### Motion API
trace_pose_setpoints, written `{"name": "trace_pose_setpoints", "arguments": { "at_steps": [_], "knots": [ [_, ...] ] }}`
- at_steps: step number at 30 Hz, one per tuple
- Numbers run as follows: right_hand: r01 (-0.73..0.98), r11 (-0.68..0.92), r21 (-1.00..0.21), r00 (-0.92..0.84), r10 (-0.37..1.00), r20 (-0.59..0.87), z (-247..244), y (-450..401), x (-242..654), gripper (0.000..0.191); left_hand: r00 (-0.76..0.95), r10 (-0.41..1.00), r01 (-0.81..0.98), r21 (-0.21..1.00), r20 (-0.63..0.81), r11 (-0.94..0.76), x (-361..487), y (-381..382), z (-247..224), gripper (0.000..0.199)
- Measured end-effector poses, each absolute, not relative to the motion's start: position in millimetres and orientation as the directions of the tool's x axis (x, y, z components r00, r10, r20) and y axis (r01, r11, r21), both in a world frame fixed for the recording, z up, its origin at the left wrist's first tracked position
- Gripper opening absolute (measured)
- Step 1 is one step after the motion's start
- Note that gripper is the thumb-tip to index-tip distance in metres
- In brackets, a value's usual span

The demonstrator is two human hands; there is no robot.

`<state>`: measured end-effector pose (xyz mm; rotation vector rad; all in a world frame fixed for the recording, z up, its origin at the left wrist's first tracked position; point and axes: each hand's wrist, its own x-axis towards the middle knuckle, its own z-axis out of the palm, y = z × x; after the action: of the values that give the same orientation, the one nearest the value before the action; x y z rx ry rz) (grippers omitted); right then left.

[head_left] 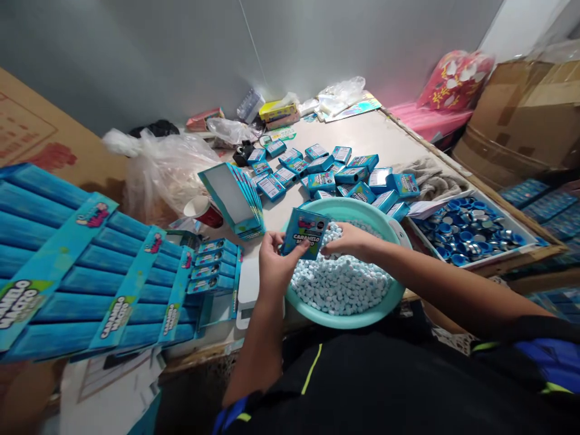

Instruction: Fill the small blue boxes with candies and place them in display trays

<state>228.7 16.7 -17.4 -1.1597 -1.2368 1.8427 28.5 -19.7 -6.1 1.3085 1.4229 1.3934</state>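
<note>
Over the left side of a turquoise basin [347, 320], my left hand [283, 257] grips a small blue candy box [309, 232] by its left edge, thumb across the printed front. My right hand [347, 240] is closed around a clump of pale blue candies [331, 232] beside the box's right edge. Many more loose candies [344, 287] fill the basin below both hands. The box's opening cannot be made out.
Small blue boxes [321, 181] lie scattered behind the basin. A tray of blue and silver caps [475, 232] stands at right. Stacked display boxes [104, 272], a paper cup [203, 211] and a white scale [248, 287] are at left.
</note>
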Motion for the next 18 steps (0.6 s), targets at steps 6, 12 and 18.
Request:
{"name": "trace_pose_setpoints", "arguments": {
  "at_steps": [6,12,18],
  "knots": [
    [-0.131,-0.349,-0.928,-0.369,0.886,-0.281,-18,18,229,0.039,0.095,0.983,0.665,0.725,0.155,-0.178,16,-22,13,0.052],
    [-0.289,-0.305,-0.907,-0.327,0.922,-0.206,-8,19,232,0.041,-0.041,0.968,0.567,0.804,0.248,-0.181,29,-14,-2,0.04],
    [-0.443,-0.179,-0.879,-0.203,0.974,-0.097,8,24,236,0.039,0.141,0.952,0.53,0.791,0.273,-0.305,42,-17,-17,0.046]
  ]
}}
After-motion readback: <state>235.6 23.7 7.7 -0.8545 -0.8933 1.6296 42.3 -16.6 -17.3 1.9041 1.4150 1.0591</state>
